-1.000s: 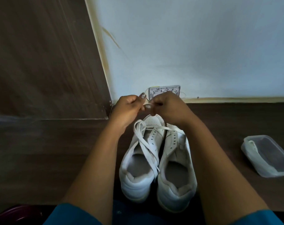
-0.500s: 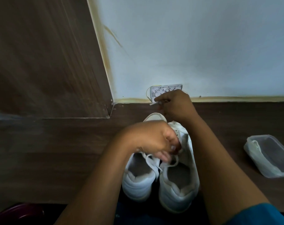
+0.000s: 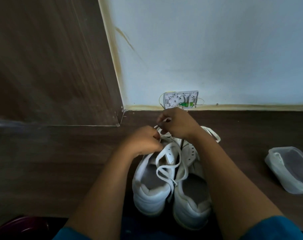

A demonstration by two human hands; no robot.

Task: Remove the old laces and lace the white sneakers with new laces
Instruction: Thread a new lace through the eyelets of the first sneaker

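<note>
Two white sneakers stand side by side on the dark wooden floor, heels toward me: the left sneaker [image 3: 151, 189] and the right sneaker [image 3: 192, 201]. A white lace [image 3: 166, 168] loops loosely over the left sneaker's opening and runs up to the toe end. My left hand [image 3: 143, 142] grips the lace at the left sneaker's front eyelets. My right hand [image 3: 177, 124] pinches a lace end just beyond it, over the toes. Another stretch of lace [image 3: 214, 134] lies to the right of my right wrist. The toes are hidden by my hands.
A clear plastic container [image 3: 291, 168] sits on the floor at the right. A white wall box [image 3: 181, 99] with thin wires is fixed low on the pale wall. A wooden panel [image 3: 52, 66] rises at the left. A dark red object [image 3: 20, 227] shows at the bottom left.
My left hand moved from the sneakers' openings forward to the left sneaker's front eyelets. My right hand came back slightly toward it. The lace now loops over the left sneaker's opening.
</note>
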